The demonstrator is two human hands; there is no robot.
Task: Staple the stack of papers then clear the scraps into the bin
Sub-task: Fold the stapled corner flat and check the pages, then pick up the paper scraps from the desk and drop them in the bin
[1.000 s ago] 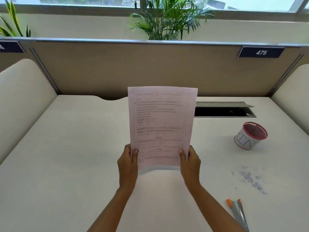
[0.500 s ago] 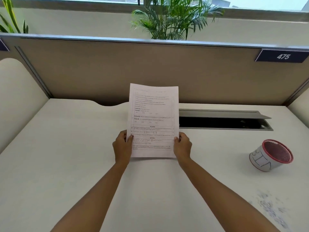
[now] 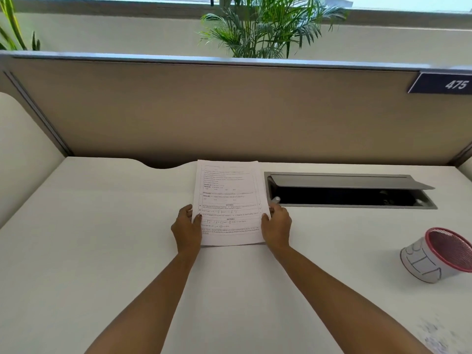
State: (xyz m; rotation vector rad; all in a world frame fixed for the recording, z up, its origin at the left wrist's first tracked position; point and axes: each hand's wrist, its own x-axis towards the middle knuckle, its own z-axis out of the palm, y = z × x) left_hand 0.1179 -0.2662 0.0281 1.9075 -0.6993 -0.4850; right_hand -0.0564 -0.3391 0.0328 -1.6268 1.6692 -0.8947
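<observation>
The stack of printed papers (image 3: pixel 228 200) lies nearly flat on the white desk (image 3: pixel 102 251), far out from me near the partition. My left hand (image 3: pixel 187 229) grips its lower left edge, thumb on top. My right hand (image 3: pixel 277 226) grips the lower right edge the same way. The small bin (image 3: pixel 431 256), white with a red rim, rests tilted on the desk at the right. Paper scraps (image 3: pixel 434 333) are scattered at the bottom right, blurred. The stapler is out of view.
An open cable hatch (image 3: pixel 350 191) with a raised grey lid is sunk into the desk just right of the papers. A tan partition (image 3: pixel 229 111) closes the back, with curved side panels left and right. A plant stands behind it.
Both hands have carried the papers forward and lowered them from upright to almost flat on the desk. The view has shifted left and up, so the stapler has dropped out of sight.
</observation>
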